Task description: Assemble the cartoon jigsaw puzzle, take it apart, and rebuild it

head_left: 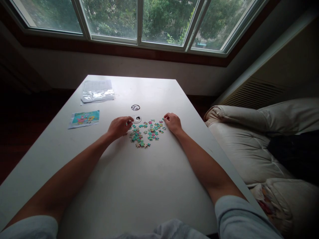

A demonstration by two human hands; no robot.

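Note:
A loose heap of small jigsaw puzzle pieces [136, 135], mostly green with pink and yellow bits, lies on the white table [139, 186]. At the heap's left edge is my left hand [120, 126], its thumb and forefinger pinched at a puzzle piece by the fingertips. My right hand [173, 123] rests at the right edge, fingers curled in and closed at another small piece. Both pieces are tiny and partly hidden by the fingers. Just past my left fingertips lies a white ring-like disc [136, 119] with a dark centre.
A round black-and-white disc [135, 107] lies farther back. On the table's left are a colourful picture sheet [84, 119] and a clear plastic packet [97, 91]. A cream sofa [231, 149] stands along the right side; windows [164, 23] are ahead.

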